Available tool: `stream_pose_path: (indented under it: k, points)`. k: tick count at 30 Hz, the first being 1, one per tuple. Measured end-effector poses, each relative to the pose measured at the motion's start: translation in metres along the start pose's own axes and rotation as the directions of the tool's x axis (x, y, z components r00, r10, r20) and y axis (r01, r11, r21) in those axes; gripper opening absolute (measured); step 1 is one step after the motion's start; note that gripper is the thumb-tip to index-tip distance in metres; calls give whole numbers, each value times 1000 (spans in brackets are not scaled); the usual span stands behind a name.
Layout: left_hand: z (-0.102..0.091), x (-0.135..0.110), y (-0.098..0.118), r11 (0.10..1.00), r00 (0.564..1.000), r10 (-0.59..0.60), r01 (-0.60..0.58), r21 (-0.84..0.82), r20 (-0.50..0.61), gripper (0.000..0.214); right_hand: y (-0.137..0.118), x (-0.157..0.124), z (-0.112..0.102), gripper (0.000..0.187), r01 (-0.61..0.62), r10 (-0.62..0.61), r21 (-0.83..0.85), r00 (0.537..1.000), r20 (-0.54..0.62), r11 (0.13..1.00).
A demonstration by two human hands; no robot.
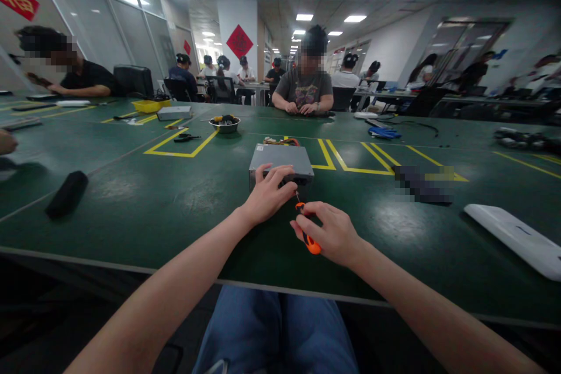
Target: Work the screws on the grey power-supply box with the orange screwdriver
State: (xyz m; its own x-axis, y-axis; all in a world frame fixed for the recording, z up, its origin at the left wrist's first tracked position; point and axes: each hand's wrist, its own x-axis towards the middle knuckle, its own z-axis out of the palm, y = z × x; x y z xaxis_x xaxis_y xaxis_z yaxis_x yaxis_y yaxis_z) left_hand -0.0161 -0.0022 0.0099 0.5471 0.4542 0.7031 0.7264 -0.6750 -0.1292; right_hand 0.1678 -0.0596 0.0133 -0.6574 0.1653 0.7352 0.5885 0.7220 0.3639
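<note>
Nearest, the right hand [331, 232] has its fingers wrapped round an orange-and-black screwdriver [312, 245], its shaft angled up to the front of a grey metal box [281, 155]. The left hand [267, 196] lays its fingers over the box's near edge; whether they grip, I cannot tell. The box sits on the green surface [175, 193], coloured cables [290, 142] behind it. Farther left stands a metal bowl [225, 128]; beyond, a person [302, 90] sits opposite.

Jeans [245, 327] of blue denim; forearms [175, 283] bare; left hand [267, 194] and right hand [333, 231] likewise bare.
</note>
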Motion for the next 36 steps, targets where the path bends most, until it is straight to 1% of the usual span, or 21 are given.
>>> stream_pose_path:
  k: [2,4,5,7,8,11,14,15,17,18,20,22,23,25,26,28,29,31,34,35,36]
  points:
    - [2,1,-2,1000,1000,14,-14,-3,-20,20,0,1,-2,7,-24,23,36,1000,6,999]
    - [4,1,-4,999,999,32,-32,-5,-15,20,1,2,-6,17,-28,27,99,1000,17,995]
    - [5,1,-5,999,999,33,-33,-5,-6,19,1,3,-8,24,-19,16,129,1000,22,991]
    - [6,1,-7,999,999,37,-37,-14,7,18,4,4,-14,38,41,-44,166,999,16,985]
    - [7,1,-8,999,999,47,-47,-21,19,18,7,5,-17,40,88,-94,185,995,20,979]
    - [7,1,-8,998,998,54,-53,-41,11,19,16,6,-24,37,200,-225,267,972,64,943]
    - [5,3,-8,998,998,56,-56,-43,5,18,25,6,-25,32,238,-281,347,957,77,907]
    - [4,4,-8,997,998,66,-65,-39,22,17,27,5,-24,31,240,-283,367,957,68,899]
    - [2,7,-9,997,996,62,-59,-45,61,16,28,2,-19,32,227,-261,395,965,35,890]
    - [1,8,-9,998,995,44,-39,-48,92,21,27,0,-16,35,204,-230,405,973,17,891]
    - [-1,12,-11,999,996,-20,24,-38,88,37,25,-4,-9,37,166,-169,444,985,-33,880]
    - [-3,15,-14,995,989,-99,100,-2,108,51,23,-7,-4,34,115,-113,488,993,-34,865]
    - [-3,17,-16,994,986,-112,111,15,126,54,23,-7,-2,33,90,-87,504,996,-30,859]
    - [-3,19,-19,994,981,-110,108,21,157,55,23,-5,-3,30,48,-52,527,999,-8,849]
    - [-3,20,-20,994,979,-107,107,13,174,55,24,-4,-4,28,12,-34,532,999,32,846]
    - [-2,20,-22,993,974,-117,120,-3,196,54,26,2,-8,16,1,-39,522,997,63,853]
    - [-2,20,-22,992,973,-123,127,-8,195,53,27,4,-10,14,-12,-42,522,995,91,853]
    - [-1,20,-22,990,972,-134,140,-20,193,51,27,9,-12,15,-41,-17,537,995,103,843]
    - [0,19,-22,987,972,-149,158,-38,183,50,26,13,-10,15,-122,58,590,990,126,798]
    - [0,18,-22,986,971,-153,164,-44,183,50,25,13,-10,15,-134,71,605,989,127,785]
    - [0,18,-22,984,970,-158,169,-49,184,50,25,11,-9,14,-116,51,615,991,122,780]
